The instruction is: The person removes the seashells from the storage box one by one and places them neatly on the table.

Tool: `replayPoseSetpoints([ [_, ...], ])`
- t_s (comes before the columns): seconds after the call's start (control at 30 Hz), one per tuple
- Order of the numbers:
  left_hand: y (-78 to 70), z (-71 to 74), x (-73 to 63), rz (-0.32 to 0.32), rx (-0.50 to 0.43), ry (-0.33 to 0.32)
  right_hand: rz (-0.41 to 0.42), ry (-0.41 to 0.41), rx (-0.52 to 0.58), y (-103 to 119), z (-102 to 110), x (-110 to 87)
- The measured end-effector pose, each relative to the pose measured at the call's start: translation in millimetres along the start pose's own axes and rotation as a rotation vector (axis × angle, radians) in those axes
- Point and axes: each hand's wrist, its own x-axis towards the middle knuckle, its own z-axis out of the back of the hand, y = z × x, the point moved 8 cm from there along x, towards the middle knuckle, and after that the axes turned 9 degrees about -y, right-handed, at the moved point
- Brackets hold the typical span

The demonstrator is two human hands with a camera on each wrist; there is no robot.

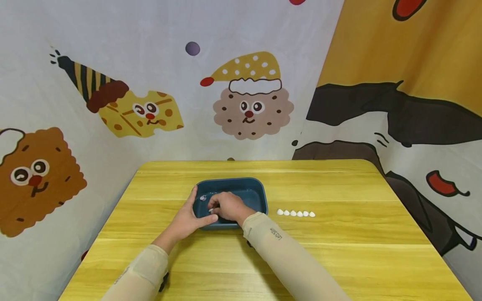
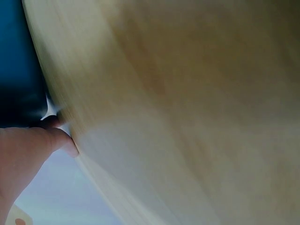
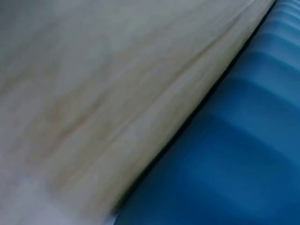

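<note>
A dark blue rectangular basin (image 1: 246, 183) sits on the table. My left hand (image 1: 185, 217) grips its near left corner, thumb along the front rim and fingers up the left side; part of that hand (image 2: 28, 154) shows beside the basin in the left wrist view. My right hand (image 1: 230, 206) reaches down inside the basin, pinching a small white piece (image 1: 211, 210) mostly hidden by the fingertips. Against the basin's left inner wall lies a small whitish, shiny piece (image 1: 203, 197). The right wrist view shows the basin's outer wall (image 3: 225, 159), but no clear hand.
Right of the basin, several small white rounded pieces (image 1: 293, 213) lie in a straight row. The yellow wood-grain table (image 1: 357, 251) meets a cartoon-printed cloth (image 1: 248, 25) at its back edge and sides.
</note>
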Motion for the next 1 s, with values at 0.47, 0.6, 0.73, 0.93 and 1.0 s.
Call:
replayPoseSetpoints([
  [0.47, 1.1, 0.2, -1.8, 0.004, -0.008, -0.021, 0.009, -0.06, 0.057, 4, 6, -4.3],
  [0.6, 2.1, -1.2, -1.7, 0.008, -0.01, -0.017, 0.031, -0.126, 0.166, 7, 13, -7.3],
  [0.73, 5.0, -2.0, -1.4, 0.027, -0.012, -0.017, 0.024, -0.179, 0.301, 8, 24, -9.4],
  [0.93, 6.3, -1.7, -0.5, 0.048, 0.009, -0.027, 0.002, -0.222, 0.359, -3, 56, -23.7],
  [1.0, 5.3, -1.7, 0.0, 0.046, 0.014, -0.029, 0.008, -0.231, 0.355, -10, 72, -33.7],
])
